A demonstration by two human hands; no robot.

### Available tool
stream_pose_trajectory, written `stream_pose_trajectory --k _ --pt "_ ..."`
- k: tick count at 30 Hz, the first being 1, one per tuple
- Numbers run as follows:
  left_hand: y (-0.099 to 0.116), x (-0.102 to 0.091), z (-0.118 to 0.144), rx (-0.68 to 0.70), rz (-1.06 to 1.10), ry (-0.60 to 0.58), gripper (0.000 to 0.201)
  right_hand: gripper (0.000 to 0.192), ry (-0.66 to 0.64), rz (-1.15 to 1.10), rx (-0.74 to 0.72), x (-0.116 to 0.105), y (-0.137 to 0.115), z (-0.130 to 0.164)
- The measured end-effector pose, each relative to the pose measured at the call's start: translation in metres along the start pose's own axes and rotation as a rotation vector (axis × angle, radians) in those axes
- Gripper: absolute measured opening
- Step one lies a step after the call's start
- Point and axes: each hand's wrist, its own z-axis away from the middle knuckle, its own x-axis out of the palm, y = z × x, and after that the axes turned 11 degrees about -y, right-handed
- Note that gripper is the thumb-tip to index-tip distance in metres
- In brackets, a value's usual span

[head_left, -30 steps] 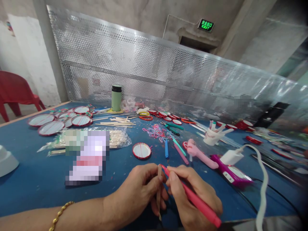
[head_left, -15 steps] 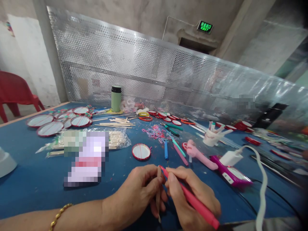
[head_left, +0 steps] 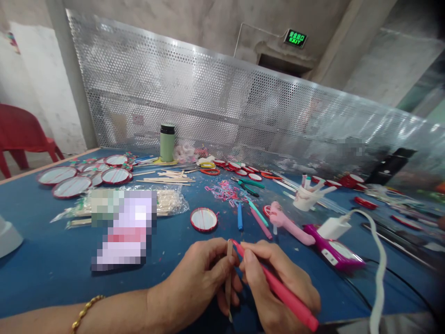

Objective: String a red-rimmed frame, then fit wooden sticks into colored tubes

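Note:
My left hand (head_left: 201, 278), with a gold chain bracelet (head_left: 85, 310) behind the wrist, is closed around a thin flat wooden stick (head_left: 228, 290) held roughly upright. My right hand (head_left: 278, 278) is closed around a pinkish-red marker pen (head_left: 290, 299), gripped as for writing. The pen's pointed end is at the top of the stick, by my left fingertips; whether it touches is too small to tell. Just beyond my hands lies a round red-rimmed disc (head_left: 204, 219) with thread across it. A blue marker (head_left: 239, 217) and a pink marker (head_left: 260, 222) lie past my right hand.
A pixelated phone-like object (head_left: 128, 232) lies left, before bagged wooden sticks (head_left: 170, 202). Behind are larger red-rimmed discs (head_left: 73, 186), a green flask (head_left: 167, 144) and green-handled pliers (head_left: 248, 186). At right are a pink handheld fan (head_left: 292, 228), a purple device (head_left: 333, 250) and a white cable (head_left: 378, 273).
Almost nothing differs. The pen in my right hand has shifted very slightly at the top of the stick, and the view has moved a touch.

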Motion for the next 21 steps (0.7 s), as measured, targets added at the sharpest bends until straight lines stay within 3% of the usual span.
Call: stream_pose_trajectory --k 21 --pt "0.0006 0.0007 0.0011 -0.024 -0.019 0.003 0.040 0.019 0.005 0.011 0.026 -0.0016 0.0000 0.0011"
